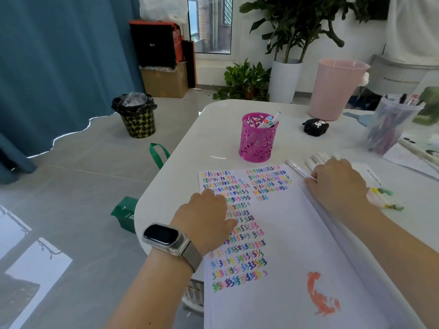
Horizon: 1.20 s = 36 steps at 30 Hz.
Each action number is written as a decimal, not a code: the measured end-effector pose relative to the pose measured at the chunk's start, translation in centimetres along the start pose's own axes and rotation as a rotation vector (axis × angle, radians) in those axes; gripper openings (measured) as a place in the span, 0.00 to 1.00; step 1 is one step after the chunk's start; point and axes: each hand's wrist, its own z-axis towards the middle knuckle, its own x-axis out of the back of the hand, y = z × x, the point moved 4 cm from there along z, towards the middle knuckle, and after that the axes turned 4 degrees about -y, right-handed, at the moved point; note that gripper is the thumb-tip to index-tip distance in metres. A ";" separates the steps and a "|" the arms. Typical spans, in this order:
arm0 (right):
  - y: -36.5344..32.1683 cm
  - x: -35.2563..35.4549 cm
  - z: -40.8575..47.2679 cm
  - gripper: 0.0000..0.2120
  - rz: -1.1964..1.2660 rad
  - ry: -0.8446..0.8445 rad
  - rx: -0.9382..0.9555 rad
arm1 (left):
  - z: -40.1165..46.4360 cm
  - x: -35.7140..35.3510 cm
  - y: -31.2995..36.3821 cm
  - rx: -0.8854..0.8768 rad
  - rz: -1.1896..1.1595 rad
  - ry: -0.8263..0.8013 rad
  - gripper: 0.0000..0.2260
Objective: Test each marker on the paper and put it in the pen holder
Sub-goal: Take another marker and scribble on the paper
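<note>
Markers (316, 160) lie under the right hand (337, 184), whose fingers curl onto one; left hand (206, 217) presses flat on the paper (285, 233).

White table (213, 143): fills the right half of the frame.
Paper (285, 233): lower centre, covered at its left and top in rows of small coloured squiggles; an orange scrawl (320, 295) at lower right.
My left hand (206, 219): flat on the paper's left edge, fingers relaxed, a watch (166, 237) on the wrist.
My right hand (339, 184): right of centre, resting on a row of white markers (298, 168) beside the paper's upper right corner; fingertips hidden.
Pink pen holder (257, 141): centre, above the paper, a few markers inside.
Clear cup of pens (389, 124): right edge.
Pink bucket (337, 89): upper right.
Black bin (137, 117): on the floor, left of the table.
</note>
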 end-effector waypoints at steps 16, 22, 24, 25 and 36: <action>-6.4 6.9 -7.9 0.20 1.664 -0.488 -0.073 | -2.9 2.7 5.1 -0.393 -0.039 0.568 0.12; -6.9 5.2 -7.0 0.24 1.843 -0.432 -0.306 | -3.6 1.8 6.3 -0.359 0.010 0.457 0.20; -6.9 5.2 -6.4 0.26 1.884 -0.389 -0.296 | -3.7 1.4 6.8 -0.353 -0.147 0.402 0.22; -6.9 5.2 -6.1 0.27 1.901 -0.366 -0.286 | -3.5 1.7 7.0 -0.338 -0.214 0.369 0.23; 1.4 5.3 -2.3 0.20 2.147 -0.052 -0.458 | -6.3 0.2 2.2 -0.181 -0.451 0.076 0.24</action>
